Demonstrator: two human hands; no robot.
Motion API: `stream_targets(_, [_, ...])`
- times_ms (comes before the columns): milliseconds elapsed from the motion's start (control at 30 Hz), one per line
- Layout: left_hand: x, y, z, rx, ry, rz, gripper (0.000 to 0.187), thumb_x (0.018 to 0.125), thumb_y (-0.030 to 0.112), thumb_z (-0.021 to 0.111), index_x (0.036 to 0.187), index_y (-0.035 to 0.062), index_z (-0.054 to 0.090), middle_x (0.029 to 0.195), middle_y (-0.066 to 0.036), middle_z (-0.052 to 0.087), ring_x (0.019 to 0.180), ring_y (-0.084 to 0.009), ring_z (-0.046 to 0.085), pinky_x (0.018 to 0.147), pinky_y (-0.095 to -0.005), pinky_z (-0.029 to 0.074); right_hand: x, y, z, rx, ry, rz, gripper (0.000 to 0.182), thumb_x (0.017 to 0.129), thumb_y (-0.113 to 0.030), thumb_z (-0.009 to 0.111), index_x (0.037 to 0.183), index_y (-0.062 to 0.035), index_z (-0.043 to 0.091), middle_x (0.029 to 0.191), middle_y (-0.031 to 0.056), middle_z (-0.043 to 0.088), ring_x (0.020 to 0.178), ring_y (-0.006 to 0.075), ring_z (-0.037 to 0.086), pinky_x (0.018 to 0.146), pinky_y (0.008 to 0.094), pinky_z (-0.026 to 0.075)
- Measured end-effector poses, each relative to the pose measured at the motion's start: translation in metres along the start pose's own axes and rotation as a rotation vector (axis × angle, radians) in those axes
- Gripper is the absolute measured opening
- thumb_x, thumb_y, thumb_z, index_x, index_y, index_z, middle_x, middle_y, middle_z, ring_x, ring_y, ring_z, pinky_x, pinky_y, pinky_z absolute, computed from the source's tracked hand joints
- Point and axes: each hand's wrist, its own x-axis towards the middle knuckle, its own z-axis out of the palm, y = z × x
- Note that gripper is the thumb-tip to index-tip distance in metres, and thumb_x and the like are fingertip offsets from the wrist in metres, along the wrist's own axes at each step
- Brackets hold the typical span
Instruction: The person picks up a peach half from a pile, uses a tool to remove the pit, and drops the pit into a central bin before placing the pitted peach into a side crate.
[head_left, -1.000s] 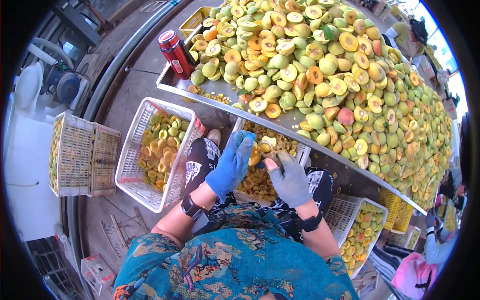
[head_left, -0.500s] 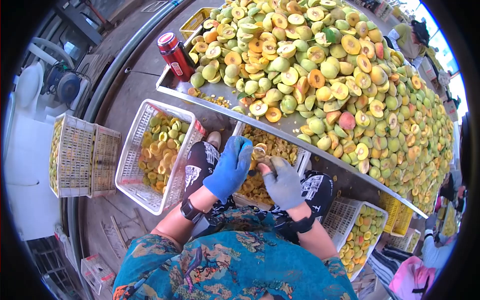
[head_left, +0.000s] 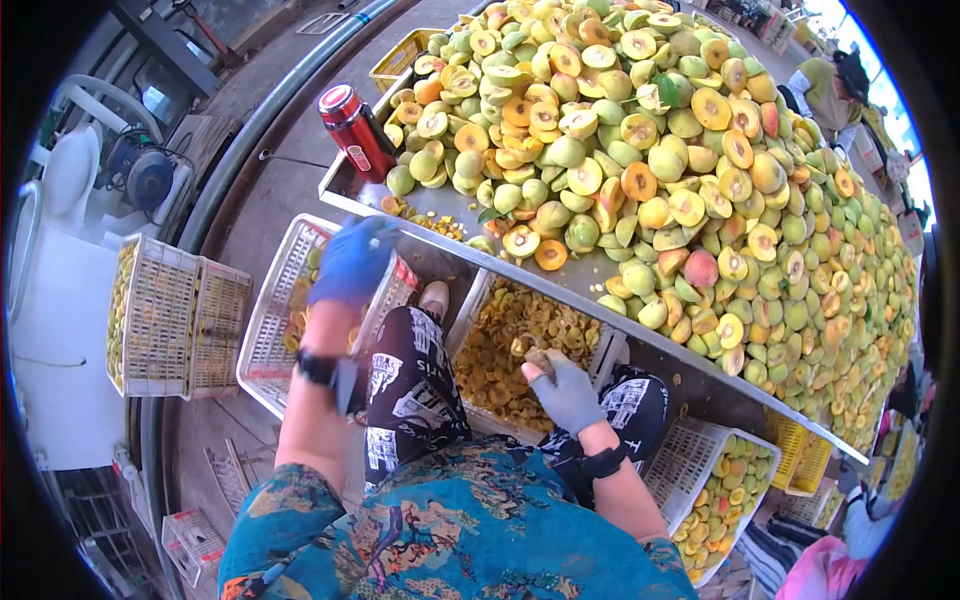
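Note:
My left hand (head_left: 355, 260), in a blue glove, is over the far edge of a white basket (head_left: 262, 335) that holds halved peaches. Motion smears its fingers, so I cannot make out whether it holds anything. My right hand (head_left: 566, 396), in a grey glove with bare fingertips, is closed on a small tool with a looped end (head_left: 523, 345). It hovers above a white crate (head_left: 474, 303) of brownish-yellow fruit scraps (head_left: 510, 375) between my knees. Beyond both hands rises a large heap of halved peaches (head_left: 640, 150), some showing their stones or hollows.
A metal-edged table (head_left: 590, 315) carries the heap and a red flask (head_left: 357, 135). Stacked white crates (head_left: 180, 320) stand at left. At right are another basket of peaches (head_left: 730, 490) and a yellow crate (head_left: 800, 455). Other people work at the far right.
My left hand has left my right hand and swung left, over the basket of halved peaches. My right hand stays above the scrap crate, slightly lower.

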Motion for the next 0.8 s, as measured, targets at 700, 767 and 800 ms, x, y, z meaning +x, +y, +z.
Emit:
stream_targets(700, [0.028, 0.092, 0.076, -1.417, -0.566, -0.449, 0.029, 0.094, 0.021, 0.058, 0.118, 0.005, 0.055, 0.101, -0.008, 0.062, 0.078, -0.0173, 0.062, 0.061, -0.0289, 0.051, 0.0, 0.007, -0.035, 0.388, 0.085, 0.102, 0.038, 0.093, -0.036, 0.062, 0.104, -0.0004, 0.06, 0.073, 0.0043, 0.062, 0.064, 0.0111, 0.06, 0.058, 0.0268, 0.048])
stream_targets(767, [0.006, 0.096, 0.077, -1.487, -0.608, -0.464, 0.026, 0.096, 0.023, 0.055, 0.116, 0.0062, 0.056, 0.099, -0.007, 0.062, 0.078, -0.0174, 0.061, 0.064, -0.0295, 0.051, -0.005, -0.014, -0.038, 0.426, 0.113, 0.043, 0.035, 0.093, -0.033, 0.061, 0.105, 0.0005, 0.058, 0.074, 0.0052, 0.062, 0.063, 0.0115, 0.06, 0.058, 0.027, 0.049])
stream_targets(800, [-0.004, 0.098, 0.081, -1.562, -0.585, -0.431, 0.029, 0.098, 0.028, 0.053, 0.116, 0.0063, 0.055, 0.098, -0.006, 0.061, 0.08, -0.018, 0.061, 0.069, -0.0307, 0.052, -0.009, -0.024, -0.039, 0.473, 0.103, 0.033, 0.034, 0.094, -0.03, 0.06, 0.108, 0.001, 0.056, 0.074, 0.0052, 0.061, 0.062, 0.0114, 0.06, 0.057, 0.0275, 0.049])
